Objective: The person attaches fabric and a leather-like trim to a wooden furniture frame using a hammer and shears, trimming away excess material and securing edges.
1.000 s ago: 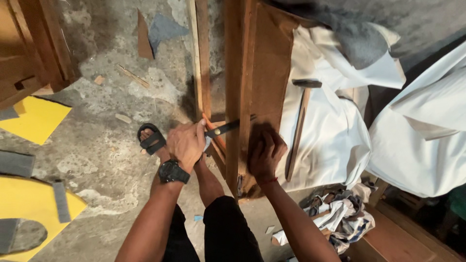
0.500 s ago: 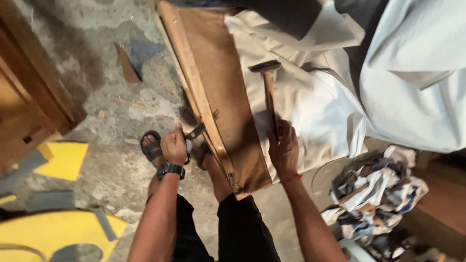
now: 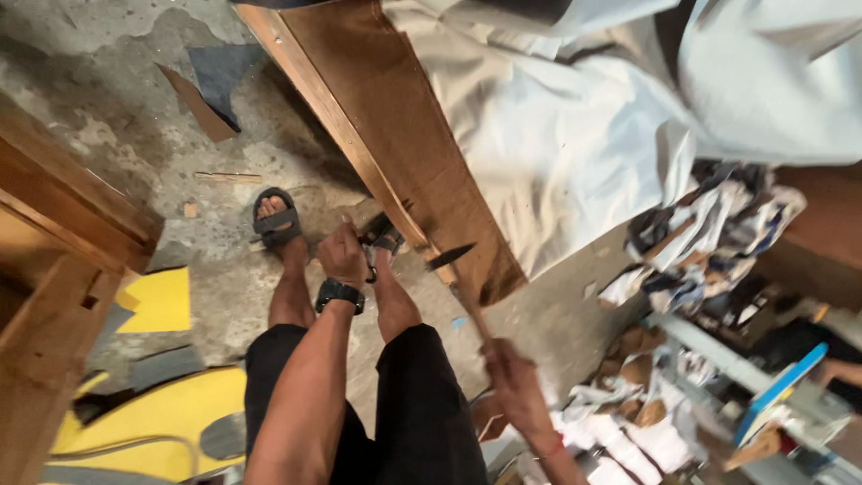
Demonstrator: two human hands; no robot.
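Right hand (image 3: 514, 377) clenched on hammer (image 3: 460, 280), head raised at 12 o'clock for swing. Left hand (image 3: 344, 254) grasping dark tool (image 3: 370, 241) against panel (image 3: 395, 135) edge, steadying it.

left wrist: black watch (image 3: 339, 295), thick band, chunky case
right wrist: thin red band (image 3: 550, 446)
arms: bare, no sleeves in view on either
left hand (image 3: 342, 254): bare, no glove
right hand (image 3: 508, 375): bare, blurred
legs: black shorts (image 3: 422, 404), ending at the knees
feet: 2 dark strapped sandals (image 3: 276, 220), open toes
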